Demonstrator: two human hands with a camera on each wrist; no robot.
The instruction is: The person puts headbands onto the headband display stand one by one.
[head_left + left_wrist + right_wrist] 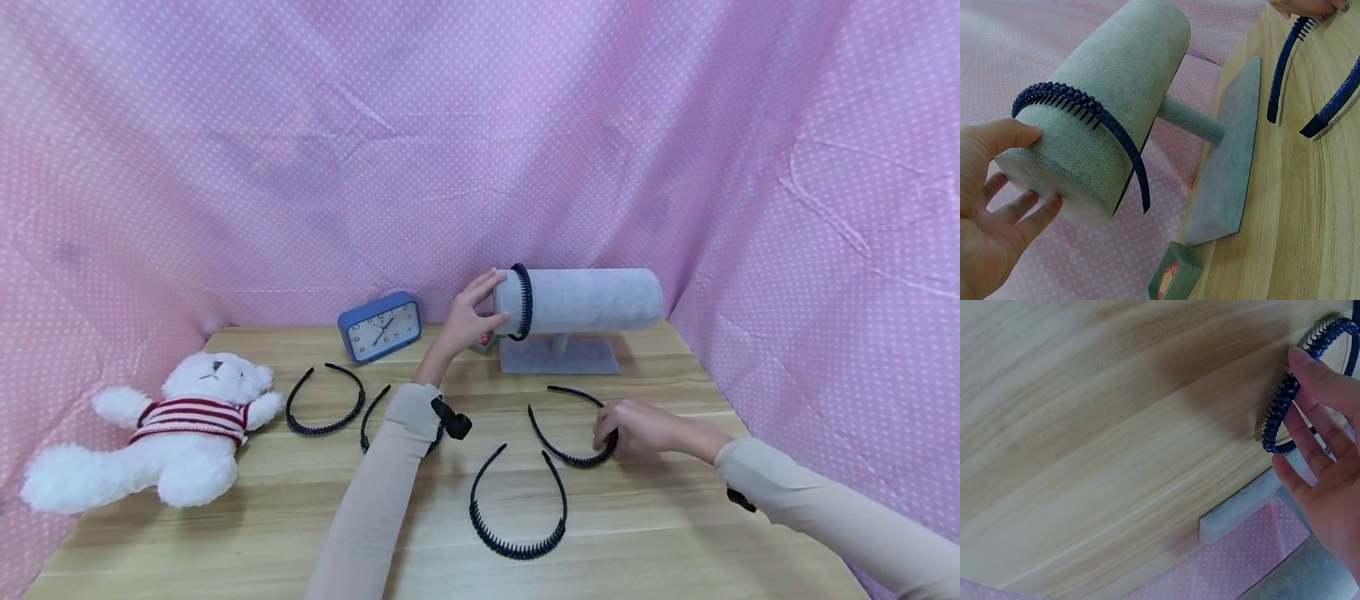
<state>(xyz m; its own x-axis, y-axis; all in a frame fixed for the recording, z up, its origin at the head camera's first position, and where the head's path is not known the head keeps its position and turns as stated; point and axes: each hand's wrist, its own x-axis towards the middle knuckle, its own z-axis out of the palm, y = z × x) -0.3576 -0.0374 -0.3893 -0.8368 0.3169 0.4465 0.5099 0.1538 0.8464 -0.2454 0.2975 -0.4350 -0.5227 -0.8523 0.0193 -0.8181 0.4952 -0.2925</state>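
Observation:
A grey velvety roll-shaped display stand (pixel 592 298) has one dark blue toothed headband (pixel 1063 97) around its left part. My left hand (pixel 472 312) rests on that end of the roll, fingers spread and fairly straight; in the left wrist view the thumb (pixel 1019 134) touches its side, and the fingertips are at the end face. My right hand (pixel 637 427) pinches another headband (pixel 1282 406) at its thick toothed band, thumb outside and fingers through the loop. That headband lies on or just above the table; which, I cannot tell.
On the wooden table (pixel 660 533) lie more headbands: one in front (pixel 517 548), one at left (pixel 322 429), and one partly behind my left forearm (pixel 365 425). A blue clock (pixel 382 327), a white teddy bear (pixel 198 417) and a small green box (pixel 1179 272) are also there. Pink dotted cloth (pixel 480 167) surrounds the table.

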